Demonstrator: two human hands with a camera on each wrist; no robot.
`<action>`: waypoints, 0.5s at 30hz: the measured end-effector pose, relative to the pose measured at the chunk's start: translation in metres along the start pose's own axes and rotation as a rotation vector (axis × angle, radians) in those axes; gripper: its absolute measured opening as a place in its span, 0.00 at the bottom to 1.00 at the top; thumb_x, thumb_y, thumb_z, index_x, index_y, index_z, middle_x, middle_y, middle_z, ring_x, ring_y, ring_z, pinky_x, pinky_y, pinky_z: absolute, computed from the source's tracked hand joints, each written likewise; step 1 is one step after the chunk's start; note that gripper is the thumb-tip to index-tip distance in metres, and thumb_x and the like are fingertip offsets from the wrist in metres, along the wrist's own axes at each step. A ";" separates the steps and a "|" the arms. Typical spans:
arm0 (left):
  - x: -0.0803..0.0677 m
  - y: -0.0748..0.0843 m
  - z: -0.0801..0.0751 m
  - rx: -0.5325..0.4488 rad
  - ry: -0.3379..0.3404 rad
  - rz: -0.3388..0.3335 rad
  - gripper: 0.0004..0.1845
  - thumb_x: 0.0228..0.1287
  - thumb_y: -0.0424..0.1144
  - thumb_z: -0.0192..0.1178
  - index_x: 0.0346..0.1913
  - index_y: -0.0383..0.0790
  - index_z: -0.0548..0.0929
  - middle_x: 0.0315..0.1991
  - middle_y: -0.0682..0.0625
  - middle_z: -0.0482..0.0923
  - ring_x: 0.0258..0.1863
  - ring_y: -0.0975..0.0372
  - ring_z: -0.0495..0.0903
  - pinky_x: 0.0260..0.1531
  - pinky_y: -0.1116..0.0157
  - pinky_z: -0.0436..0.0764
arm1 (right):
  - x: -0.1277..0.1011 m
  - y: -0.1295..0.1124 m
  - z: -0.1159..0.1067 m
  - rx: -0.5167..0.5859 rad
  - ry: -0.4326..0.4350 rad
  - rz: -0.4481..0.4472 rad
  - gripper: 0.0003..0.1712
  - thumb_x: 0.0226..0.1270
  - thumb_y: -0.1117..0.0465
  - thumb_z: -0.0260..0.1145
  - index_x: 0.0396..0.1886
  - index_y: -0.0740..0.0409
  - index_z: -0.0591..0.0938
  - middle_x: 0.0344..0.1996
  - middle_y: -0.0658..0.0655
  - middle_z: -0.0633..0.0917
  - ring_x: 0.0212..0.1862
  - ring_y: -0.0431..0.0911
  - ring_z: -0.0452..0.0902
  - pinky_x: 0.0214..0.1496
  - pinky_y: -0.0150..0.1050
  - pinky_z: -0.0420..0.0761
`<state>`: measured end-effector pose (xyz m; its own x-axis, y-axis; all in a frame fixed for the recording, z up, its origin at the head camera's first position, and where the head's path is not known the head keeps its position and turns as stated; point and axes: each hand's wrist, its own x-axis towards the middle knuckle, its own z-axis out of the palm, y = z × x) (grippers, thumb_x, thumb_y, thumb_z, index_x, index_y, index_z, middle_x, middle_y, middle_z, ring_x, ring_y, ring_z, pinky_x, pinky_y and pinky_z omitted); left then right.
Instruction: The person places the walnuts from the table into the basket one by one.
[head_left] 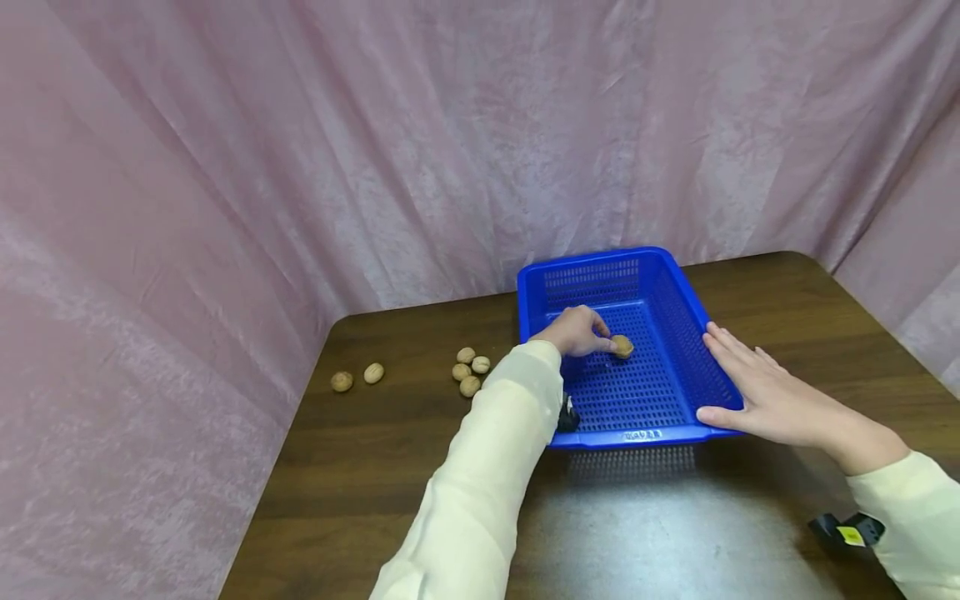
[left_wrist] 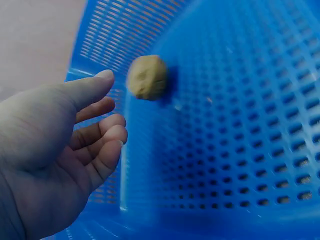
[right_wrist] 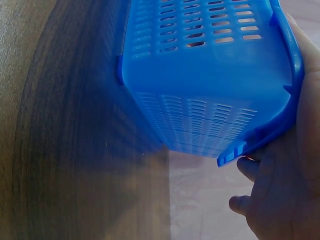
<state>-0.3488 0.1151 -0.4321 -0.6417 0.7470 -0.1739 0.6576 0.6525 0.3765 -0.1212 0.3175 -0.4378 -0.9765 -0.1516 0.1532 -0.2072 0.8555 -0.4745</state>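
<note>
Inside the blue plastic basket [head_left: 678, 379], a walnut [head_left: 622, 347] is just beyond the fingertips of my left hand [head_left: 576, 331]. The left wrist view shows a gap between that walnut [left_wrist: 147, 77] and the loosely bent fingers of the left hand [left_wrist: 75, 145], which hold nothing. At the basket's near right corner, my right hand [head_left: 776, 400] rests on the rim with fingers extended and thumb spread. From the right wrist, the right hand [right_wrist: 285, 195] lies against the rim of the basket [right_wrist: 210, 75], its palm partly out of frame.
A cluster of several walnuts [head_left: 470, 386] lies on the brown wooden table [head_left: 360, 467], left of the basket. Two more walnuts [head_left: 373, 373] are farther left, near the table's edge. A pink curtain [head_left: 450, 167] hangs behind the table.
</note>
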 end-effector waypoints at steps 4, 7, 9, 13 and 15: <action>-0.008 0.004 -0.013 -0.068 0.021 -0.003 0.17 0.64 0.53 0.62 0.49 0.48 0.85 0.52 0.56 0.80 0.54 0.62 0.76 0.50 0.67 0.75 | 0.001 0.000 0.002 0.006 -0.002 -0.002 0.57 0.59 0.44 0.69 0.76 0.65 0.48 0.76 0.62 0.44 0.76 0.55 0.37 0.73 0.57 0.33; -0.019 0.009 -0.033 -0.081 0.043 0.033 0.19 0.65 0.54 0.61 0.52 0.47 0.84 0.51 0.56 0.80 0.50 0.64 0.77 0.48 0.68 0.76 | 0.003 -0.001 0.003 0.004 -0.006 0.002 0.57 0.60 0.43 0.68 0.76 0.65 0.48 0.76 0.62 0.43 0.76 0.56 0.37 0.72 0.57 0.34; -0.031 0.011 -0.050 -0.068 0.057 0.063 0.21 0.66 0.55 0.59 0.54 0.47 0.83 0.49 0.56 0.80 0.47 0.65 0.77 0.51 0.67 0.74 | 0.004 -0.001 0.003 0.002 -0.007 0.005 0.58 0.60 0.42 0.68 0.76 0.64 0.48 0.76 0.62 0.43 0.76 0.57 0.37 0.72 0.58 0.35; -0.059 0.003 -0.081 -0.034 0.102 0.129 0.22 0.66 0.54 0.59 0.56 0.45 0.82 0.41 0.57 0.80 0.40 0.66 0.77 0.46 0.68 0.75 | 0.007 -0.002 0.002 0.001 -0.011 0.008 0.58 0.60 0.42 0.68 0.76 0.64 0.47 0.76 0.61 0.43 0.75 0.59 0.38 0.72 0.60 0.36; -0.074 -0.009 -0.090 -0.020 0.133 0.143 0.21 0.66 0.54 0.59 0.55 0.45 0.82 0.38 0.57 0.79 0.37 0.66 0.76 0.38 0.69 0.76 | 0.009 -0.002 0.001 0.005 -0.013 0.011 0.58 0.60 0.42 0.68 0.76 0.64 0.47 0.76 0.61 0.43 0.75 0.60 0.38 0.72 0.60 0.36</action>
<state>-0.3426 0.0422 -0.3404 -0.5901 0.8073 0.0042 0.7384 0.5375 0.4073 -0.1299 0.3138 -0.4367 -0.9794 -0.1487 0.1368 -0.1969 0.8545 -0.4808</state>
